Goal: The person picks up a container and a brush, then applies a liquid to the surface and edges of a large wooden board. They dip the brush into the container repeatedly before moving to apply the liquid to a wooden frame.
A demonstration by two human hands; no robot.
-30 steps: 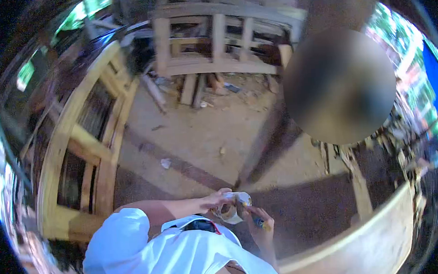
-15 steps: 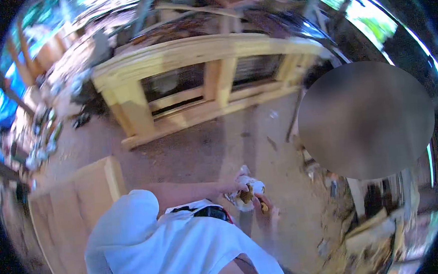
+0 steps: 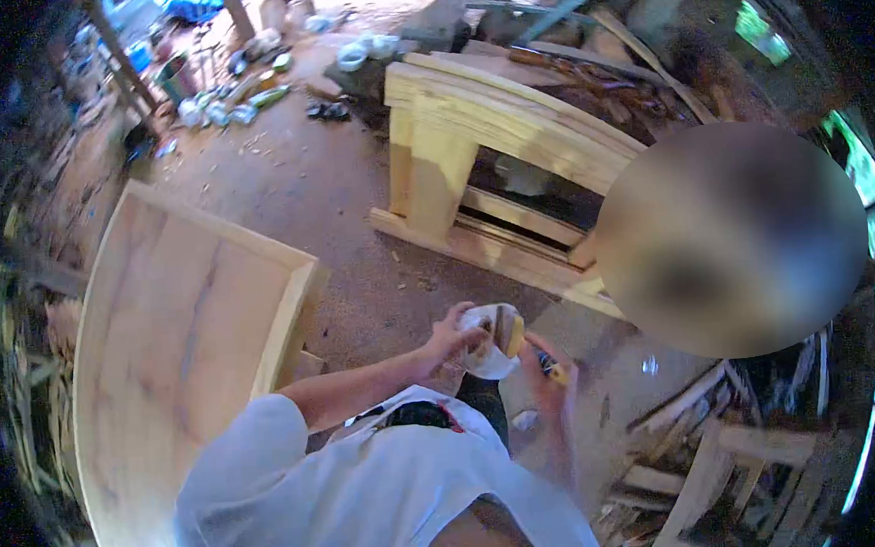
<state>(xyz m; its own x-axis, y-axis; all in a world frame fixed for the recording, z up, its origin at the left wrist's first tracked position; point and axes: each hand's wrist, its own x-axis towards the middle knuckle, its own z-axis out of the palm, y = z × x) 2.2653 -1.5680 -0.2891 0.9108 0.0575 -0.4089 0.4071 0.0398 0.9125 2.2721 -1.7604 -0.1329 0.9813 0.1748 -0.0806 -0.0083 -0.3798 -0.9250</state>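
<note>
My left hand (image 3: 451, 339) is wrapped round a white tub-like container (image 3: 484, 365) in front of my waist. Brown material and a pale yellow, flat-edged piece show at its open top. Close to the right side of the container, my right hand (image 3: 556, 375) is closed on a tool with a yellow and dark handle (image 3: 553, 368); its working end is hidden.
A wooden panel with a raised edge (image 3: 189, 299) stands on my left. Ahead is a pale wooden frame (image 3: 431, 164) with rectangular openings. Scrap wood (image 3: 686, 399) lies at right, beside a slatted wooden piece (image 3: 705, 478). Bottles and cans (image 3: 232, 106) litter the far-left ground.
My view has swung left, so the frame now sits further right and more of the panel shows. Both hands keep their holds, and the container's open top is seen more plainly.
</note>
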